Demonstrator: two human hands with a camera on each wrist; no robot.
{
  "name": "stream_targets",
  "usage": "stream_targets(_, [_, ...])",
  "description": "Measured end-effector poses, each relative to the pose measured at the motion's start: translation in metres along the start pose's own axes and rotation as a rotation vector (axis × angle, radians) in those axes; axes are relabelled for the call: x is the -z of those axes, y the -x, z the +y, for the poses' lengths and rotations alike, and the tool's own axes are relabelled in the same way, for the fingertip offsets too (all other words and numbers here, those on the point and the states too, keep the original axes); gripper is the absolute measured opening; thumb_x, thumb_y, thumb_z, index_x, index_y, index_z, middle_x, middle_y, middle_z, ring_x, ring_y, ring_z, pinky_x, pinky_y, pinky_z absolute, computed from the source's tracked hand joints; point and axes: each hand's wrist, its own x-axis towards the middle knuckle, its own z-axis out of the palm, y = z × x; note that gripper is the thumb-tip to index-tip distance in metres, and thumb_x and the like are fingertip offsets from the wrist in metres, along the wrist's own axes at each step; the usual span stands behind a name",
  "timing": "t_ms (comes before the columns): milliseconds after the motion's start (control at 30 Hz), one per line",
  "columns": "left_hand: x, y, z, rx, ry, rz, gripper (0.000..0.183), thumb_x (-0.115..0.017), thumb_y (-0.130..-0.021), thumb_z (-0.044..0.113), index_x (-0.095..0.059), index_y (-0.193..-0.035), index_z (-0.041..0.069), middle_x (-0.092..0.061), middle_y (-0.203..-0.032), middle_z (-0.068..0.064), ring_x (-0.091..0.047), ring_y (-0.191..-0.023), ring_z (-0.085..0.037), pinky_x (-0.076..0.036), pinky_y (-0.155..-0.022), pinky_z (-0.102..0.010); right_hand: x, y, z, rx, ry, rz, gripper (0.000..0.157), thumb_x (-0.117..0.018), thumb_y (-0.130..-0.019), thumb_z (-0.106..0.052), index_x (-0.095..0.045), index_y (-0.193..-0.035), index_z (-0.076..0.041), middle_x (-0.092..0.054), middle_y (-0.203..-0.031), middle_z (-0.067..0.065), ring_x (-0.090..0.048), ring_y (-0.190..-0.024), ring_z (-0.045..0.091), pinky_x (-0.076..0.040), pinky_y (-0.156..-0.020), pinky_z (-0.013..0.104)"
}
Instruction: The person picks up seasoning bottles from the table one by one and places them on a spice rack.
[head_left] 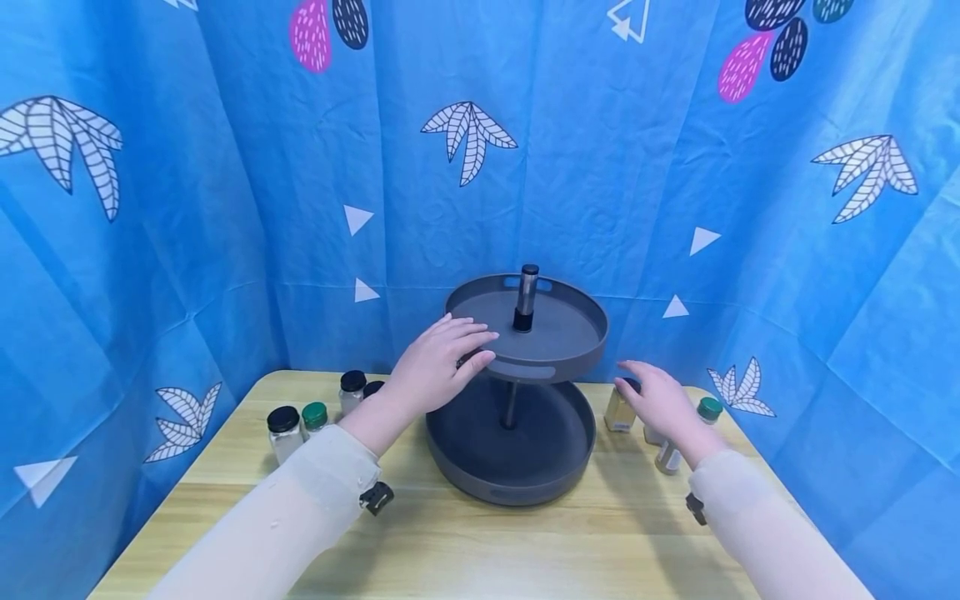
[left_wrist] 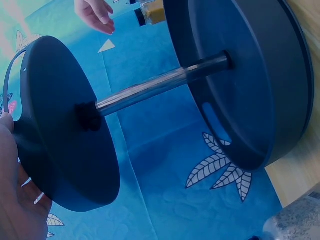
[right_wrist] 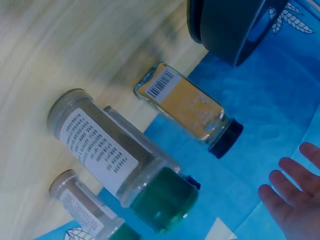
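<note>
A dark grey two-tier round tray stand stands on the table, its upper tray joined to the lower tray by a metal post. My left hand is at the upper tray's left rim, fingers fairly straight over the edge and thumb beside the rim. On the right, my right hand hovers with extended fingers, holding nothing. Closest to it is a square glass spice jar with yellow-orange contents and a black lid. Green-capped spice jars, one large and one small, stand beside that one.
Left of the stand are several spice jars, among them a black-lidded jar and a green-lidded jar, partly behind my left forearm. A blue patterned curtain surrounds the wooden table at the back and sides.
</note>
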Motion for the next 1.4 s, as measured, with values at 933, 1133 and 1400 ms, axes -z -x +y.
stream_targets(933, [-0.002,0.001,0.001,0.001,0.006,0.02,0.044,-0.048,-0.105,0.045,-0.062,-0.139,0.021,-0.058,-0.143,-0.003,-0.043,-0.141,-0.022,-0.02,-0.123,-0.043,-0.032,-0.01,0.01,-0.112,0.022,0.053,0.04,-0.058,-0.101,-0.024,-0.061,-0.13,0.003,-0.057,-0.134,0.028,-0.051,-0.126,0.047,-0.041,-0.105,0.062])
stream_targets(1133, [-0.002,0.001,0.001,-0.002,0.017,0.028,0.043,-0.049,-0.105,0.044,-0.063,-0.138,0.021,-0.058,-0.142,-0.003,-0.043,-0.141,-0.022,-0.02,-0.123,-0.043,-0.035,-0.011,0.011,-0.123,0.028,0.071,0.036,-0.061,-0.1,-0.02,-0.063,-0.126,0.004,-0.059,-0.131,0.028,-0.053,-0.123,0.047,-0.043,-0.103,0.062])
stream_targets(1400, [-0.002,0.002,0.001,-0.001,0.021,0.027,0.043,-0.048,-0.105,0.044,-0.063,-0.138,0.021,-0.058,-0.142,-0.003,-0.043,-0.141,-0.022,-0.019,-0.124,-0.042,-0.04,-0.013,0.012,-0.136,0.027,0.066,0.037,-0.062,-0.098,-0.018,-0.062,-0.127,0.005,-0.058,-0.131,0.03,-0.054,-0.122,0.048,-0.044,-0.102,0.062])
